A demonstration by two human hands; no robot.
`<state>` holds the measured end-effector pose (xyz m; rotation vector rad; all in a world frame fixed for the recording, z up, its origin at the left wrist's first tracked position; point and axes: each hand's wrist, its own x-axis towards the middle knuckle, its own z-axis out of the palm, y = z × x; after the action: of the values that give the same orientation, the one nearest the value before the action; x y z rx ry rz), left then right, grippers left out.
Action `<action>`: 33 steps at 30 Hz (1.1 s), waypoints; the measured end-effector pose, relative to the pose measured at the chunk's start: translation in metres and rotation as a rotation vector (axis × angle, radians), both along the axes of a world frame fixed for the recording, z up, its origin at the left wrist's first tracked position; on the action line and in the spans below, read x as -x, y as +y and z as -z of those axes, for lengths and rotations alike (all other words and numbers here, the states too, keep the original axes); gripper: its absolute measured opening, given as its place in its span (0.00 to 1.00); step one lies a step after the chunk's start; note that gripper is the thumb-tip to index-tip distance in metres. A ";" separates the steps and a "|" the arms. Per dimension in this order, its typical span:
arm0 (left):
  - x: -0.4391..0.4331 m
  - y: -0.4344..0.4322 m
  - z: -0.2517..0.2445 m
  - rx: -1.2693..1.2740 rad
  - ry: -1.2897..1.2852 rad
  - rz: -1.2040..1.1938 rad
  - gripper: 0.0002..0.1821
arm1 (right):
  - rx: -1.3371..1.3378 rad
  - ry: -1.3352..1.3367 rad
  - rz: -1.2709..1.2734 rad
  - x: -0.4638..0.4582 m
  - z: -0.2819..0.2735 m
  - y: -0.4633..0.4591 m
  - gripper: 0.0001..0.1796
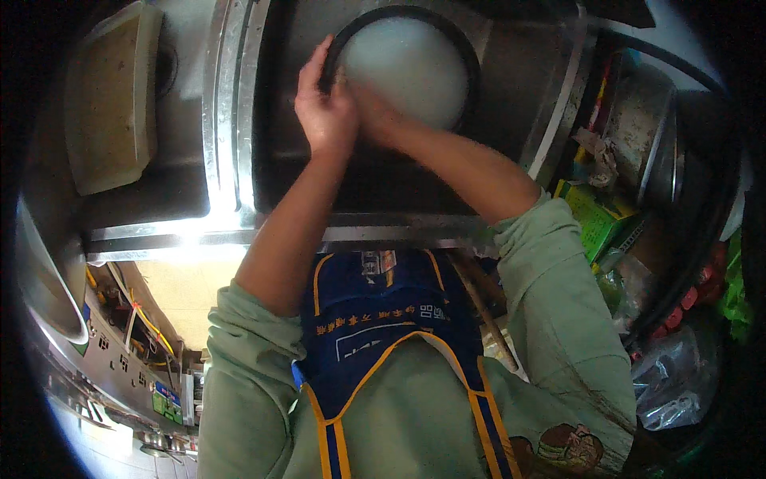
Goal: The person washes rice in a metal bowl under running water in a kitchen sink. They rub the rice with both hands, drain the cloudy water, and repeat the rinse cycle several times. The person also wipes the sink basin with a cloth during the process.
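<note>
A round pot with a dark rim (474, 66) stands in the right-hand basin of a stainless steel sink (514, 90). Cloudy whitish liquid (407, 66) fills the pot, and its bottom is hidden. My left hand (326, 111) grips the pot's left edge, fingers outside and thumb towards the inside. Close against it, my right hand (377, 114) reaches over the near-left part of the pot. It is blurred, and its fingers are hard to make out, partly lost in the liquid or behind the left hand.
A metal divider (230, 108) separates the two basins. A pale rectangular tub (108, 102) is tilted in the left basin. On the right are a green box (592, 221), a metal container (637, 120) and clear plastic bags (676, 383). A stove-like metal panel (114, 359) lies at lower left.
</note>
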<state>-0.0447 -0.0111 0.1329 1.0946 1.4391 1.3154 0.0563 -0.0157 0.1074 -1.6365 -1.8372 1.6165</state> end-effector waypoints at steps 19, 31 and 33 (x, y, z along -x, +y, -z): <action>0.002 0.000 0.005 -0.021 0.002 0.017 0.27 | 0.083 -1.013 -0.433 -0.076 -0.023 0.059 0.28; 0.001 0.000 0.004 0.034 0.031 0.030 0.27 | 0.113 -0.718 -0.361 -0.031 -0.056 -0.012 0.21; 0.002 -0.001 0.003 0.037 0.053 0.028 0.28 | 0.069 -0.619 -0.374 -0.023 -0.051 -0.009 0.19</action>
<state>-0.0467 -0.0121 0.1295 1.1283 1.4763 1.2441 0.0798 -0.0248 0.1586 -2.0935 -2.5362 1.3983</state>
